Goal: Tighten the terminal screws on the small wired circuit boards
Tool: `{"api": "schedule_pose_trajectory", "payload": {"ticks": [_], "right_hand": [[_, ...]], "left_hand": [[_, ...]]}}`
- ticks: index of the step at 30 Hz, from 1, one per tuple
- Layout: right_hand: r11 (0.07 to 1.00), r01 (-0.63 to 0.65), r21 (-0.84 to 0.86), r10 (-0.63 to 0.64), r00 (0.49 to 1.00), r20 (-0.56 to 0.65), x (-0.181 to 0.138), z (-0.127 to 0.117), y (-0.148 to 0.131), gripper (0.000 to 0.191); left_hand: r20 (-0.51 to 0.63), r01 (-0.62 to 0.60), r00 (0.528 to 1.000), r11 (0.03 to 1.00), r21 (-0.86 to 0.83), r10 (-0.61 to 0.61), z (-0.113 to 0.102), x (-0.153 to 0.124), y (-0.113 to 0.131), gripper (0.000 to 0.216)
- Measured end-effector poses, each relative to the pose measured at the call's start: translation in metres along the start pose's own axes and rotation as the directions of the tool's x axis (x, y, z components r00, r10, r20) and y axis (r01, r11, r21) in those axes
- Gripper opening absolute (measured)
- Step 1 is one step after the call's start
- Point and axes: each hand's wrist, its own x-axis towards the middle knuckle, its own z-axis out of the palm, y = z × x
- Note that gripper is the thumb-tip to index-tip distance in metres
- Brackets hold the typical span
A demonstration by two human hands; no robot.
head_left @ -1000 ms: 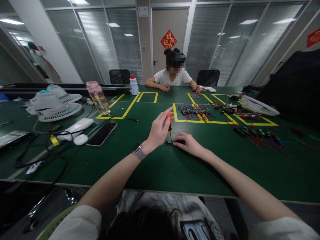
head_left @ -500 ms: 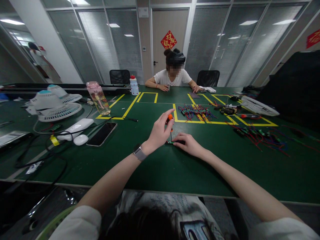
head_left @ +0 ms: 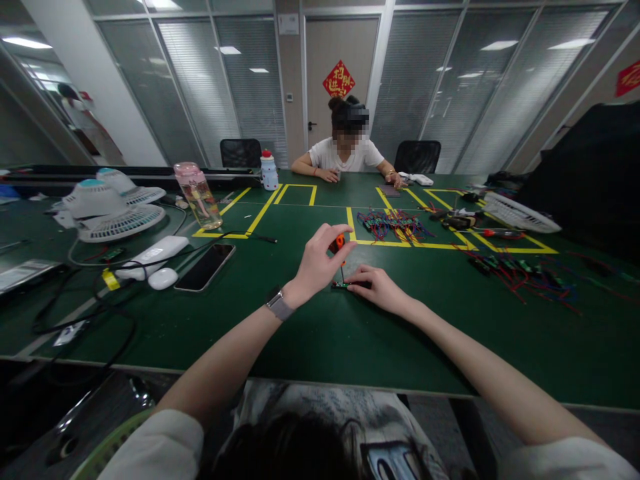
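My left hand [head_left: 320, 257] is curled round an orange and black screwdriver [head_left: 341, 241], with the thumb stretched out to the right. The screwdriver stands upright, its thin shaft running down to a small green circuit board [head_left: 339, 285] on the table. The exact spot its tip meets is too small to make out. From the right, my right hand [head_left: 376, 288] rests on the tabletop and pinches the board's edge between thumb and fingers. Part of the board is hidden behind those fingertips.
Bundles of wired circuit boards [head_left: 393, 225] lie ahead, with more wired boards [head_left: 525, 270] at the right. To the left are a phone [head_left: 205, 268], a white mouse [head_left: 163, 279], cables, fans [head_left: 120, 223] and a bottle [head_left: 199, 197]. A person [head_left: 345, 150] sits opposite.
The fingers of my left hand have shifted on the screwdriver handle: the index finger is more bent and the thumb reaches further right. My right hand and the board stay in place.
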Motion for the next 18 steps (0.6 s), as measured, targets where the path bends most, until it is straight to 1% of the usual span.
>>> {"api": "schedule_pose_trajectory", "payload": {"ticks": [3,5,9,12,18], "right_hand": [[1.000,0.000,0.002,0.000,1.000,0.002,0.0000,-0.0006,-0.0016,0.018],[1.000,-0.001,0.000,0.001,1.000,0.005,-0.0001,-0.0011,-0.0029,0.018],[1.000,-0.008,-0.011,0.008,1.000,0.010,-0.0005,-0.0013,-0.0044,0.019],[1.000,-0.010,-0.011,0.010,1.000,0.009,-0.0008,-0.0010,-0.0037,0.019],[1.000,-0.010,-0.012,0.010,1.000,0.009,-0.0009,-0.0010,-0.0033,0.019]], "left_hand": [[0.024,0.016,1.000,0.999,-0.045,-0.015,-0.0012,-0.0007,-0.0003,0.028],[0.003,0.019,1.000,0.999,-0.039,-0.019,-0.0019,-0.0003,-0.0004,0.029],[-0.064,-0.012,0.998,0.999,0.051,0.015,-0.0036,0.0021,0.0006,0.016],[-0.068,-0.024,0.997,0.997,0.067,0.028,-0.0047,0.0029,0.0014,0.010],[0.004,0.008,1.000,0.999,-0.044,-0.008,-0.0034,0.0006,0.0013,0.029]]}}
